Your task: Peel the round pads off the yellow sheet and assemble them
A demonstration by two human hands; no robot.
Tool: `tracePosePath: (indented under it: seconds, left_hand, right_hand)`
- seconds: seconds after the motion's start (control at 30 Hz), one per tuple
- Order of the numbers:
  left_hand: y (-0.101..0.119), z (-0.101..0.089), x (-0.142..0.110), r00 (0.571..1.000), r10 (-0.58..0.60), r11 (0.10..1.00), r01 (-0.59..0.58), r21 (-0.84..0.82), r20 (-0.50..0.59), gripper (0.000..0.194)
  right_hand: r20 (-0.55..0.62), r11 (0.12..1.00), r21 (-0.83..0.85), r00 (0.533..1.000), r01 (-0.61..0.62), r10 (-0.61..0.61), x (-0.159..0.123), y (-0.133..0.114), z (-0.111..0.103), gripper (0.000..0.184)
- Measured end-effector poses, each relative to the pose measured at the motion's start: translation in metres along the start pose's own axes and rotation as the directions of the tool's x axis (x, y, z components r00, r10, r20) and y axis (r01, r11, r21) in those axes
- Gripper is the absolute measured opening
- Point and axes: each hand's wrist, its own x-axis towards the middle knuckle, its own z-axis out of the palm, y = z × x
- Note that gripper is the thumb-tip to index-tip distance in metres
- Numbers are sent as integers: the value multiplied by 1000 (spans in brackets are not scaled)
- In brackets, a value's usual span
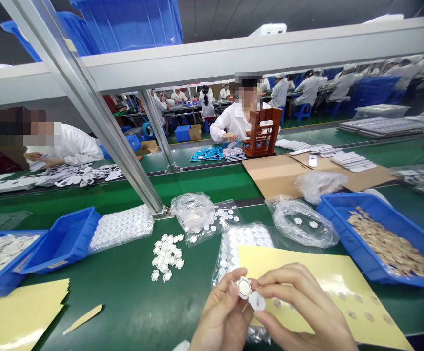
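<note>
My left hand (223, 317) pinches a small round white disc part (244, 287) between thumb and fingers at the bottom centre. My right hand (303, 307) meets it from the right, its fingertips closed on a small white sticker piece (257, 301) just below the disc. Both hands hover over a yellow backing sheet (329, 278) that has round marks on it. A loose pile of white disc parts (167, 257) lies on the green table to the left of my hands.
A blue bin of tan discs (387, 243) stands at right, two blue bins (32, 248) at left. Clear plastic bags (303, 222) with white parts lie ahead. A yellow sheet (17, 312) and a flat stick (83, 319) lie at lower left. Other people work across the belt.
</note>
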Motion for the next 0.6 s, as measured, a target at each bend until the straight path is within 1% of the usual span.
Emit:
tracePosePath:
  seconds: [0.07, 0.2, 0.6]
  left_hand:
    - [-3, -3, 1, 1000, -8, 1000, 7, 9, 24, 21]
    - [-6, -7, 1, 997, -11, 999, 8, 46, 73, 22]
    - [-5, 2, -1, 995, -28, 999, 27, 17, 93, 19]
  right_hand:
    - [-7, 1000, 5, 1000, 2, -2, 8, -2, -3, 19]
    - [-24, 1000, 19, 1000, 20, -20, 15, -5, -1, 18]
    - [-27, 1000, 17, 1000, -11, 12, 11, -7, -2, 17]
